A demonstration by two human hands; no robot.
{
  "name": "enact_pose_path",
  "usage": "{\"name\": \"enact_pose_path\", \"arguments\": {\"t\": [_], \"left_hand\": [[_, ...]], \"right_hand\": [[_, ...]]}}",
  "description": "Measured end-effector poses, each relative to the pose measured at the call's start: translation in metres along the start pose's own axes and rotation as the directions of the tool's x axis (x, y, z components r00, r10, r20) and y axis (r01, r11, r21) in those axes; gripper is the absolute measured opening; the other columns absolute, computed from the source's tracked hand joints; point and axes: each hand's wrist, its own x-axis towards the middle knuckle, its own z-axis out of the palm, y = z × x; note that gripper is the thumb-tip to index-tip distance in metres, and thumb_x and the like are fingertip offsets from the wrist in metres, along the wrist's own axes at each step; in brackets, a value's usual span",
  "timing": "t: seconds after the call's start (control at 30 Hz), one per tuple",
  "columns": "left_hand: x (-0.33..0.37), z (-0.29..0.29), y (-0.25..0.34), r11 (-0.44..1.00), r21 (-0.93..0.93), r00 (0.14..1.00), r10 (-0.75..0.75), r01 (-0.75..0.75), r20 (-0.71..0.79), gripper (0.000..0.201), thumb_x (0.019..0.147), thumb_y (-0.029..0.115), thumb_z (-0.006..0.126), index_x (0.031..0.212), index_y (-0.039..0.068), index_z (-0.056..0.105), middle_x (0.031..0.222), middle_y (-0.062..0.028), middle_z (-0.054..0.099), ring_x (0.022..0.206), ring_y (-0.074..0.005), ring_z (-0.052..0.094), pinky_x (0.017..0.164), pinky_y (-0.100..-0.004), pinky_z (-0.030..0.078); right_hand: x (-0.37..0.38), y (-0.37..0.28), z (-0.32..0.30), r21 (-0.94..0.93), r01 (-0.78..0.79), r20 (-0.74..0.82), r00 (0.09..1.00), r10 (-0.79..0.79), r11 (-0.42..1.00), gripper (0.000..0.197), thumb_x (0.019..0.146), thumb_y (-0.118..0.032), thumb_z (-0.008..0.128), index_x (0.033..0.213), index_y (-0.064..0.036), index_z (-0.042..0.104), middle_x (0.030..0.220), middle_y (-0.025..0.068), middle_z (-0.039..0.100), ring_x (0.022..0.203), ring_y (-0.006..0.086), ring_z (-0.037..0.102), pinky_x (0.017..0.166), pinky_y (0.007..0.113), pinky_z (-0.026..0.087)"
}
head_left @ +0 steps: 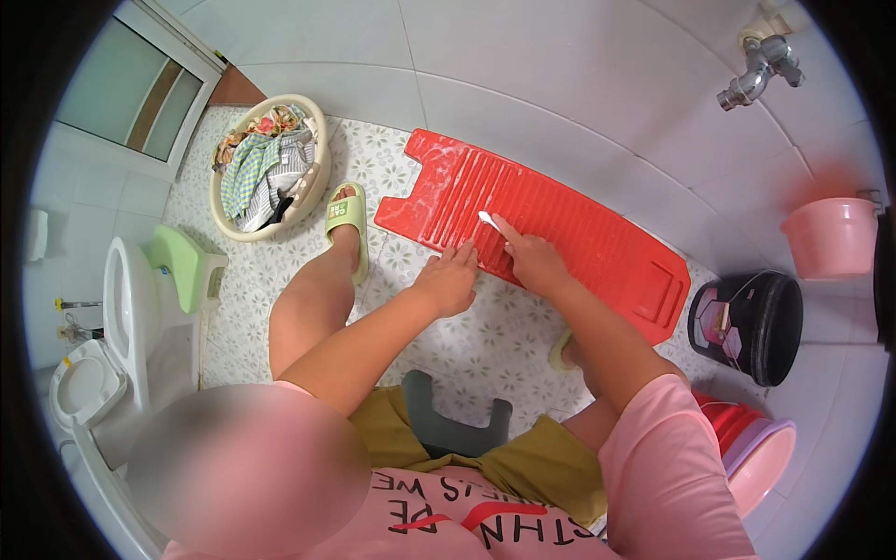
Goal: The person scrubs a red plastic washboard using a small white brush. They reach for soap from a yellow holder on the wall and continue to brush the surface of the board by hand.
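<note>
Washboard (pixel 597 257), red plastic w/ ridges across it & whitish wet-looking streaks at its L end, lies over the pale patterned floor (pixel 257 350), long side next to the tiled wall (pixel 560 79); can't tell if it's flat or slightly tilted. Seen from above, a person in a pink tee leans fwd, both bare hands at the board. R hand (pixel 539 265) is over the board's mid-left part, fingers closed around a small white item (pixel 487 219), its tip poking out past the fingers; exact kind unclear. L hand (pixel 450 280) is at the near edge, fingers loosely extended, nothing seen in them; can't tell how hard they press. L foot, in a green slipper (pixel 346 212), is btwn the board & a cream basin (pixel 323 163) full of clothes (pixel 266 173). Far L: green stool (pixel 177 266). R side: black bucket (pixel 770 327), w/ pink bucket (pixel 829 241) & metal tap (pixel 767 70) above.
</note>
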Motion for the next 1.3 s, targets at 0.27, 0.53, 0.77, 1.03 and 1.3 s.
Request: {"name": "enact_pose_path", "arguments": {"t": [0.27, 0.53, 0.77, 1.03, 1.3], "left_hand": [[-0.008, 0.007, 0.003, 1.0, 0.01, 1.0, -0.022, 0.022, 0.001, 0.071, 0.082, 0.025, 0.06, 0.138, -0.006, 0.028, 0.147, -0.0208, 0.024, 0.129, -0.0351, 0.033, 0.102, -0.0472, 0.034], [0.0, -0.008, 0.001, 0.998, -0.065, 0.992, -0.005, 0.013, 0.127, 0.073, 0.082, 0.03, 0.06, 0.137, -0.008, 0.029, 0.147, -0.0235, 0.022, 0.131, -0.0409, 0.032, 0.103, -0.0454, 0.034], [0.005, -0.009, 0.001, 0.999, -0.024, 0.98, -0.036, 0.041, 0.197, 0.073, 0.082, 0.032, 0.059, 0.137, -0.007, 0.03, 0.148, -0.0239, 0.021, 0.131, -0.0383, 0.034, 0.103, -0.0447, 0.036], [0.003, -0.005, 0.0, 1.0, -0.007, 0.984, -0.018, 0.02, 0.179, 0.072, 0.082, 0.031, 0.059, 0.135, -0.009, 0.03, 0.146, -0.0266, 0.022, 0.129, -0.0346, 0.038, 0.101, -0.0421, 0.038], [0.005, -0.004, -0.002, 0.999, -0.038, 0.99, 0.008, -0.003, 0.14, 0.071, 0.081, 0.03, 0.059, 0.134, -0.01, 0.032, 0.145, -0.0275, 0.024, 0.122, -0.0346, 0.046, 0.098, -0.0426, 0.041]], "right_hand": [[-0.014, -0.003, 0.01, -0.003, 0.032, -0.166, 0.986, -0.033, 0.999, 0.048, 0.09, -0.013, 0.049, 0.136, -0.0248, 0.042, 0.084, 0.0149, 0.051, 0.075, 0.0343, 0.058, 0.068, 0.044, 0.049], [-0.015, -0.004, 0.024, 0.027, -0.032, -0.017, 0.999, 0.032, 0.999, 0.048, 0.091, -0.015, 0.047, 0.137, -0.0264, 0.041, 0.084, 0.0189, 0.058, 0.077, 0.0346, 0.059, 0.071, 0.046, 0.048], [-0.021, -0.02, 0.016, -0.106, -0.092, -0.037, 0.995, 0.089, 0.99, 0.054, 0.089, -0.011, 0.045, 0.138, -0.0319, 0.039, 0.087, 0.0185, 0.06, 0.084, 0.0346, 0.061, 0.074, 0.047, 0.048], [-0.017, -0.015, 0.02, -0.065, -0.131, 0.041, 0.99, 0.134, 0.989, 0.052, 0.091, -0.012, 0.043, 0.139, -0.0325, 0.037, 0.086, 0.0178, 0.062, 0.081, 0.0347, 0.062, 0.072, 0.047, 0.048], [-0.008, -0.004, 0.024, 0.043, -0.075, -0.111, 0.991, 0.08, 0.996, 0.052, 0.091, -0.014, 0.045, 0.14, -0.0272, 0.035, 0.083, 0.0198, 0.062, 0.078, 0.0368, 0.061, 0.07, 0.048, 0.047]]}}
